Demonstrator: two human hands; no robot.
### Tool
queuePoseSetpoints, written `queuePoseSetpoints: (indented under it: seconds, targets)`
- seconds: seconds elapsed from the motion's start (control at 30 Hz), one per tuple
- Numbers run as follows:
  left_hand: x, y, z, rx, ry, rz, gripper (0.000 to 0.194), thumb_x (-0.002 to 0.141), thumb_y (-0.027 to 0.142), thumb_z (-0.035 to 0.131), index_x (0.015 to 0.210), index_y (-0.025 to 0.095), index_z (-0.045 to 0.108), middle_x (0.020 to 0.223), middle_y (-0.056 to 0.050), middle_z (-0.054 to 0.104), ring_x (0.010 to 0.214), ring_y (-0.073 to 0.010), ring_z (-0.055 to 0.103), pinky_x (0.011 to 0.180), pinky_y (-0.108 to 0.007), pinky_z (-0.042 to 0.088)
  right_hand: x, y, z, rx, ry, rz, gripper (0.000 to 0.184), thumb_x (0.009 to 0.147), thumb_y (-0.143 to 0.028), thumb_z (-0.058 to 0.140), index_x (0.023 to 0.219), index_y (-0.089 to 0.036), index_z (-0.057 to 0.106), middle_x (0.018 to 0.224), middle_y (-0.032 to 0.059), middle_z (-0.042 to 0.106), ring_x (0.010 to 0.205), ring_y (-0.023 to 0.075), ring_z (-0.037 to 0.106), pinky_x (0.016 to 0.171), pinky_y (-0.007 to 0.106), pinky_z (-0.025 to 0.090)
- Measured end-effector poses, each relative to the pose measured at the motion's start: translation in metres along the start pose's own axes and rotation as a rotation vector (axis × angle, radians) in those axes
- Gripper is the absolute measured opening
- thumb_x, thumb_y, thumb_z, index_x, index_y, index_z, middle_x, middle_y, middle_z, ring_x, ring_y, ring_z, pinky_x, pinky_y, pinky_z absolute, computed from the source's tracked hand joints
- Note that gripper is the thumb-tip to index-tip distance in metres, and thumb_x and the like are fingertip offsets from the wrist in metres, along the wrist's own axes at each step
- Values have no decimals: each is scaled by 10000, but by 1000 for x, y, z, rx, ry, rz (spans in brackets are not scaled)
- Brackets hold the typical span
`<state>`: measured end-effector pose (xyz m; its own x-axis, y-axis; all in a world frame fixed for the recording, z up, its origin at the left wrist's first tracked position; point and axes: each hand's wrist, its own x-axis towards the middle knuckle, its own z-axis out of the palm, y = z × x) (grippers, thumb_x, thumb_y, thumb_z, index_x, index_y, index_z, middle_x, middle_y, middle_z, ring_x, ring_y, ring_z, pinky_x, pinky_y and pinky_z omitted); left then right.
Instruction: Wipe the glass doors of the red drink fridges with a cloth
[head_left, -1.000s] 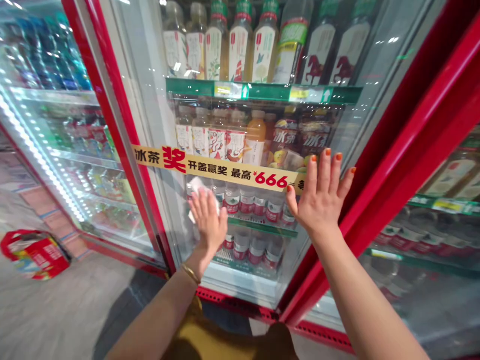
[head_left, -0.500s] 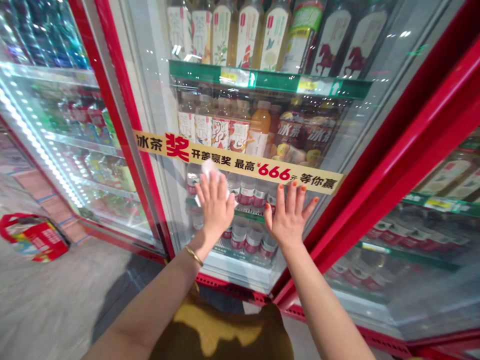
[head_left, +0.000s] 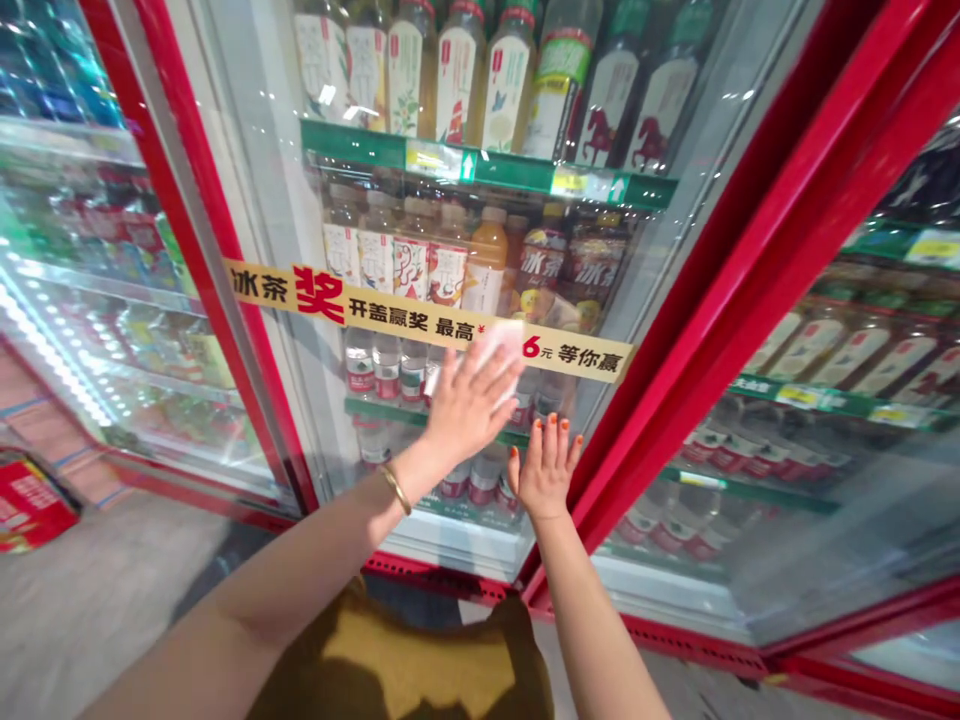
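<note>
My left hand (head_left: 466,403) presses a white wipe (head_left: 501,345) flat against the glass door (head_left: 300,200) of a red-framed drinks cooler, over the yellow banner sticker (head_left: 360,310) that runs across the glass. Its fingers are spread on the wipe. My right hand (head_left: 545,470) lies flat on the same glass just below and to the right, fingers apart, holding nothing. A gold bangle (head_left: 395,488) circles my left wrist.
Behind the glass stand shelves of bottled tea, juice and water (head_left: 442,80). The red door frame (head_left: 720,300) runs diagonally at the right, with another cooler door (head_left: 847,400) beyond it. A lit cooler (head_left: 90,300) stands to the left. A red bag (head_left: 30,500) lies on the grey floor.
My left hand has slid the wipe right and up along the glass onto the banner. My right hand has moved down and left along the glass.
</note>
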<state>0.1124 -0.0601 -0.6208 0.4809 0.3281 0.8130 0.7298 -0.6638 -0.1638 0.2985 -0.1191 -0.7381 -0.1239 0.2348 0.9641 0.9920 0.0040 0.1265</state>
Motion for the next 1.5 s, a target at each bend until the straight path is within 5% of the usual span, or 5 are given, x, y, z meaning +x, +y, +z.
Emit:
queuePoseSetpoints:
  seconds: [0.33, 0.77, 0.93, 1.27, 1.5]
  targets:
    - [-78, -90, -11, 120, -99, -22, 628, 1088, 428, 472, 1708, 347, 415, 1811, -8, 331, 1745, -283, -78, 1365, -661, -191, -1, -1, 1, 19, 28, 16, 840, 942, -245, 589, 1735, -112, 344, 1710, 280, 474, 1639, 424, 403, 1332, 704, 299]
    - [-120, -86, 7, 120, 127, 24, 813, 1058, 434, 590, 1768, 401, 196, 1821, -1, 281, 1742, -247, -49, 1414, -574, -105, 4, -3, -3, 17, 41, 13, 892, 938, -228, 605, 1765, -149, 282, 1710, 251, 491, 1596, 420, 477, 1317, 678, 353]
    - [-73, -96, -3, 144, 211, -382, 858, 1100, 355, 455, 1780, 135, -19, 1841, -206, -3, 1729, -353, -99, 1398, -691, 17, 6, -5, -2, 10, 76, 11, 912, 936, -211, 632, 1769, -145, 268, 1704, 244, 504, 1602, 408, 473, 1328, 660, 353]
    - [-99, -80, 8, 109, 145, -61, 750, 1087, 456, 522, 1767, 274, 265, 1827, -95, 272, 1745, -236, 25, 1431, -528, -41, 10, -2, -12, 53, -3, 4, 955, 939, -211, 636, 1782, -146, 192, 1767, 233, 411, 1679, 387, 334, 1351, 666, 316]
    - [2, -77, -26, 72, 291, -265, 800, 1126, 459, 386, 1789, 172, 44, 1864, -140, -19, 1740, -292, -108, 1426, -605, -1, 19, -20, -27, 101, -75, 82, 909, 1019, -241, 600, 1792, -176, 126, 1812, 264, 285, 1701, 440, 258, 1294, 786, 321]
